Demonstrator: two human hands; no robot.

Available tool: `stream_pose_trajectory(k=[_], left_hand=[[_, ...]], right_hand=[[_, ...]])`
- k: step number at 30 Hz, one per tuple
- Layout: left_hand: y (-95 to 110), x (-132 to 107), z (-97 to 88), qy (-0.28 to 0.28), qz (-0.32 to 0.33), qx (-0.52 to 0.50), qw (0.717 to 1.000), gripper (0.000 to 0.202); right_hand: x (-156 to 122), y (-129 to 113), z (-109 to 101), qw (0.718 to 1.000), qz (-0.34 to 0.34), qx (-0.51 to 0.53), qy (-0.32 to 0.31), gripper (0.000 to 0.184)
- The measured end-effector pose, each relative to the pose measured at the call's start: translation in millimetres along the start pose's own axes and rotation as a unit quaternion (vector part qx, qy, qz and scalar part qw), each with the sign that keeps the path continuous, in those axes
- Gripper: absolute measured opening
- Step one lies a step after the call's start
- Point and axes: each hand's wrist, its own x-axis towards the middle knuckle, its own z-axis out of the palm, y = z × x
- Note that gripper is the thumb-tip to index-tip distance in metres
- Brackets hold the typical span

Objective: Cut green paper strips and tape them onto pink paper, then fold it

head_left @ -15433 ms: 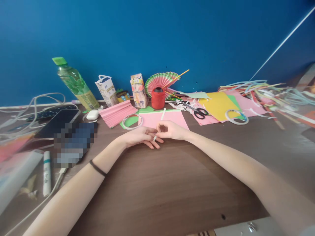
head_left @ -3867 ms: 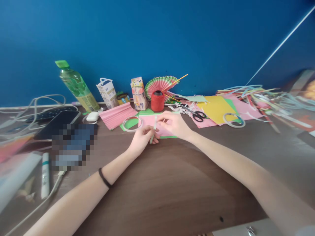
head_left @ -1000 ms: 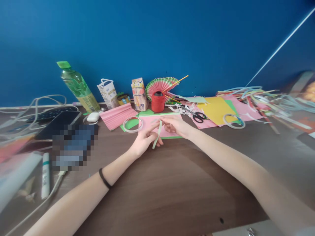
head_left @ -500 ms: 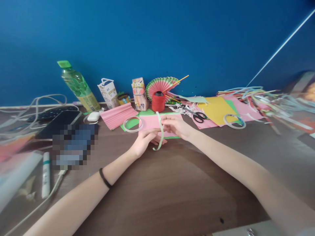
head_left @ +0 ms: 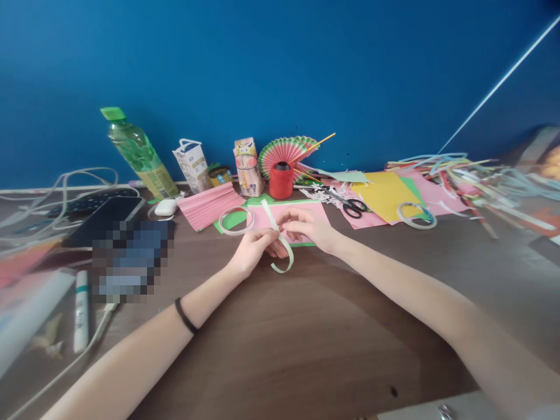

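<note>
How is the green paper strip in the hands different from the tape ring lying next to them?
The paper strip is pale green; the tape ring looks whitish. The paper strip curls in an open loop with loose ends; the tape ring is a closed circle. The left hand and right hand hold the paper strip; the tape ring lies flat on the table, untouched. Both are thin and curved.

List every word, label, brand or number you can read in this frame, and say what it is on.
No text reads clearly.
Green bottle label: print too blurred.
White carton: print too small.
Cartoon box: picture, lettering illegible.
White pen: barrel mark blurred.
Device screen: pixelated.
Paper strip pinched in left hand: blank.
</note>
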Motion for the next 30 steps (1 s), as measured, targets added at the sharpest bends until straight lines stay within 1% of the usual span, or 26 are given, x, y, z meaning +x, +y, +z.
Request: stream_pose_trajectory(k=[3,8,11,14,18,20,22,26,28,30], left_hand=[[0.8,-0.4,0.2,-0.007,0.000,0.027,1.000,0.030],[3.5,-2.2,0.9,-0.013,-0.007,0.044,0.999,0.024],[4.0,-2.6,1.3,-0.005,-0.004,0.027,1.000,0.021],[2.1,-1.3,0.7,0.000,-0.003,0.006,1.000,0.026],[-0.6,0.7,-1.1,-0.013,-0.012,-0.039,0.999,0.033],[-0.6,1.1,-1.3,-0.008,-0.013,-0.056,0.998,0.034],[0.0,0.8,-1.0,0.002,-0.012,-0.053,0.998,0.032],[1.3,-0.2,0.7,0.020,-0.007,-0.022,1.000,0.025],[1.8,-0.6,1.5,0.022,-0.008,-0.015,1.000,0.024],[2.3,-1.0,2.0,0.023,-0.010,-0.016,1.000,0.022]], right_hand=[[0.7,-0.1,-0.3,1.000,-0.006,0.000,0.008,0.013],[-0.7,-0.6,2.1,1.000,0.013,0.002,0.005,0.013],[-1.6,-0.6,2.8,1.000,0.019,0.011,-0.001,0.015],[-1.7,-0.4,2.5,1.000,0.017,0.008,-0.005,0.016],[-1.3,-0.9,1.6,1.000,0.021,0.006,0.004,0.015],[-1.3,-1.2,1.2,1.000,0.024,0.010,0.010,0.016],[-1.7,-1.2,1.3,1.000,0.020,0.011,0.012,0.015],[-2.4,-0.3,3.1,1.000,0.015,-0.002,-0.003,0.015],[-2.7,-0.6,4.0,0.999,0.004,-0.029,0.013,0.015],[-3.2,-2.4,4.0,0.994,-0.035,-0.076,0.070,0.014]])
